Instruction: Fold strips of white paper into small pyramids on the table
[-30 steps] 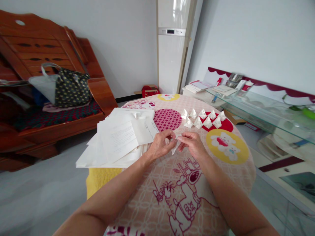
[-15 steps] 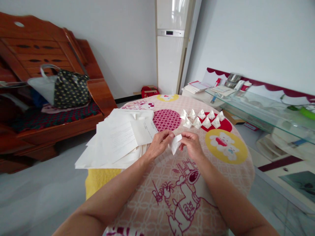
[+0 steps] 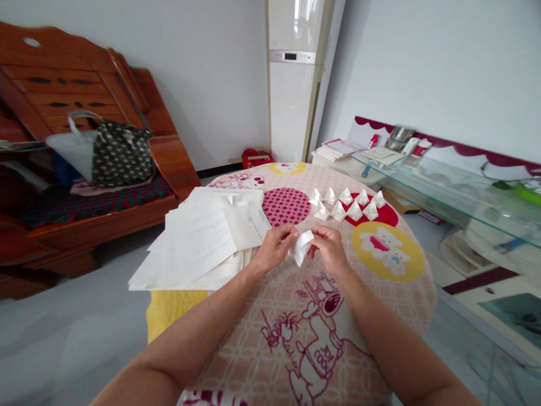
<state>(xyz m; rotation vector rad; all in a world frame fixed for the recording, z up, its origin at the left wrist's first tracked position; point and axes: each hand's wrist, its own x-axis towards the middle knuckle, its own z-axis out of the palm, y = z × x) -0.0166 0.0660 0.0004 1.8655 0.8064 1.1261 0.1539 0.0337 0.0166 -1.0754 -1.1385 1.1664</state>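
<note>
A small folded piece of white paper (image 3: 301, 247) is held between both my hands above the round table (image 3: 406, 299) with its pink cartoon cloth. My left hand (image 3: 274, 250) pinches the paper's left side with its fingers closed. On the paper's right side my right hand (image 3: 330, 248) pinches it too. A loose stack of white paper sheets (image 3: 203, 239) lies on the table just left of my left hand. Beyond my hands, several small folded white paper shapes (image 3: 346, 204) stand in two rows on the cloth.
A wooden bench (image 3: 84, 169) with a dotted dark bag (image 3: 120, 152) stands at the left. A tall white floor air conditioner (image 3: 291, 84) rises at the back. A glass shelf unit (image 3: 456, 192) with books and small items runs along the right wall.
The folded paper has been turned up between my fingers and shows a broader white face. My hands stay in about the same spot above the table.
</note>
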